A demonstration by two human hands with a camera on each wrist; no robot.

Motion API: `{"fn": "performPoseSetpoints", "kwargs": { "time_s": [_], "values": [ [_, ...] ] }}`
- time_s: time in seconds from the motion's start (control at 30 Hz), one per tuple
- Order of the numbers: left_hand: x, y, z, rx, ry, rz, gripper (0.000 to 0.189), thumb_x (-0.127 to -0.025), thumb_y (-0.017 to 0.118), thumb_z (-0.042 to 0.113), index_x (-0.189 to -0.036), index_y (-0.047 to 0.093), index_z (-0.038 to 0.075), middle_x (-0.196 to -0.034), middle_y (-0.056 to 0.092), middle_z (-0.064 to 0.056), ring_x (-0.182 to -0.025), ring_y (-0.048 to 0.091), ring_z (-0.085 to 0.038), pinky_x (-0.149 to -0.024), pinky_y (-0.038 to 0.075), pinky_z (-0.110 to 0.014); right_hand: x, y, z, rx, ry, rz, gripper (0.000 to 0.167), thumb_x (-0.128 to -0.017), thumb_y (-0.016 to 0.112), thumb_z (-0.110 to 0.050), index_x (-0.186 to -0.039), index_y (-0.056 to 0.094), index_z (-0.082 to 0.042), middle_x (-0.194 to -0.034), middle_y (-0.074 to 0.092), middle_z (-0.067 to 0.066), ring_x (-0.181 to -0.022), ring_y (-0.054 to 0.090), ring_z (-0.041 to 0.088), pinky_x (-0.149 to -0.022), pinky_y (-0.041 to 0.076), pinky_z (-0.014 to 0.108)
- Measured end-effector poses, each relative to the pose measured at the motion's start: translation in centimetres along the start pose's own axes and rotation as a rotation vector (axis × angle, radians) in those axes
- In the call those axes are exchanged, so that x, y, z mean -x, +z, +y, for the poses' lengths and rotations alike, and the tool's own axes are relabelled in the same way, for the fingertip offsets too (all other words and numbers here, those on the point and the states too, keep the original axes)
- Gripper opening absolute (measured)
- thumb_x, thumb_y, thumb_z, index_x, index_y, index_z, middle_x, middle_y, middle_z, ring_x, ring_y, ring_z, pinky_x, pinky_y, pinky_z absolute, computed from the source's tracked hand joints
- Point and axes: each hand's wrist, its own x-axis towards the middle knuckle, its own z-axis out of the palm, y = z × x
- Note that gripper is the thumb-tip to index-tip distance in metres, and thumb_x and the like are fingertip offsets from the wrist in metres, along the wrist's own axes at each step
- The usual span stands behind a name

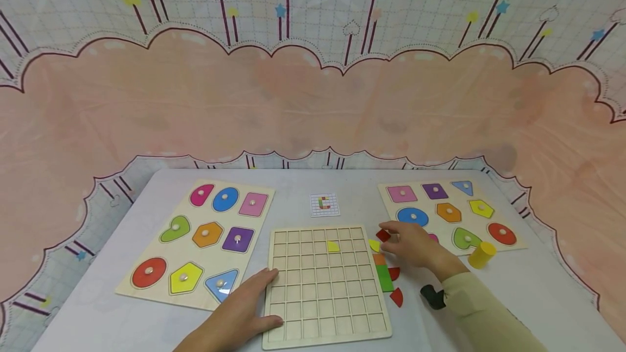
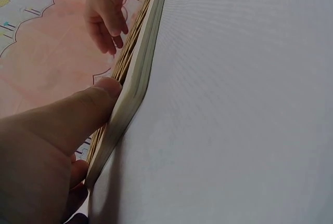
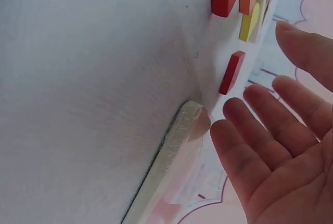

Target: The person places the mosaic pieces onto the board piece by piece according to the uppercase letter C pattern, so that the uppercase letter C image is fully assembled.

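A wooden grid board (image 1: 323, 292) lies at the table's front middle, with one yellow quarter-round piece (image 1: 333, 246) in a cell of its upper part. My left hand (image 1: 239, 311) rests along the board's left edge, thumb and fingertips touching the rim. Over the board's upper right side hovers my right hand (image 1: 411, 243), fingers loosely spread and holding nothing in the right wrist view. Nearest to it is a red square piece (image 1: 383, 236), apart from its fingertips (image 3: 235, 105). A yellow piece (image 1: 374, 245) lies just below, beside the board.
An orange piece (image 1: 379, 259), a green piece (image 1: 384, 278) and red quarter-round pieces (image 1: 396, 297) line the board's right side. Shape puzzle boards stand left (image 1: 205, 254) and right (image 1: 462, 189). A pattern card (image 1: 325, 205) lies behind; a yellow cylinder (image 1: 482, 255) stands at right.
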Motion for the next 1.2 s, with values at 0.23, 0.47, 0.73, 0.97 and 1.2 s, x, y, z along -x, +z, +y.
{"fn": "performPoseSetpoints", "kwargs": {
  "time_s": [0.23,0.47,0.73,0.97,1.2],
  "values": [
    [0.0,0.0,0.0,-0.004,0.004,0.006,0.088,-0.075,0.087,0.041,-0.145,0.047,0.004,-0.150,0.045,-0.019,-0.139,0.039,-0.042,-0.109,0.036,-0.060,-0.2,-0.1,-0.1,-0.012,0.030,-0.026,0.048,-0.090,0.074,-0.017,-0.134,0.061,-0.003,-0.121,0.065,0.015,-0.112,0.059,0.034,-0.093,0.054,0.049],
    [-0.1,0.0,0.0,-0.004,-0.006,0.008,0.089,-0.075,0.088,0.040,-0.145,0.048,0.005,-0.150,0.045,-0.019,-0.139,0.039,-0.041,-0.109,0.035,-0.060,-0.6,0.0,0.2,0.017,0.057,-0.015,0.044,-0.090,0.072,-0.010,-0.132,0.062,-0.004,-0.120,0.066,0.014,-0.112,0.059,0.033,-0.092,0.055,0.049],
    [-0.1,-0.1,0.1,0.006,-0.018,-0.003,0.089,-0.075,0.088,0.039,-0.146,0.047,0.005,-0.151,0.044,-0.019,-0.139,0.039,-0.042,-0.109,0.035,-0.060,-1.4,0.0,0.6,0.025,0.044,-0.009,0.037,-0.089,0.072,-0.006,-0.126,0.066,-0.003,-0.115,0.065,0.011,-0.106,0.058,0.030,-0.091,0.055,0.048],
    [-0.1,0.0,0.0,0.003,-0.005,-0.001,0.088,-0.075,0.088,0.039,-0.146,0.047,0.005,-0.151,0.045,-0.019,-0.139,0.039,-0.042,-0.109,0.035,-0.061,-1.5,0.4,0.6,0.023,0.053,-0.002,0.032,-0.089,0.072,-0.005,-0.121,0.068,-0.005,-0.107,0.065,0.008,-0.102,0.057,0.027,-0.090,0.056,0.046],
    [-0.1,0.0,0.0,0.001,-0.012,-0.007,0.088,-0.075,0.087,0.039,-0.146,0.047,0.005,-0.151,0.044,-0.019,-0.139,0.039,-0.042,-0.109,0.035,-0.061,-1.7,0.6,0.3,0.080,0.026,0.006,0.026,-0.089,0.073,-0.004,-0.114,0.069,-0.003,-0.103,0.066,0.007,-0.098,0.058,0.026,-0.090,0.055,0.047]
  ]
}}
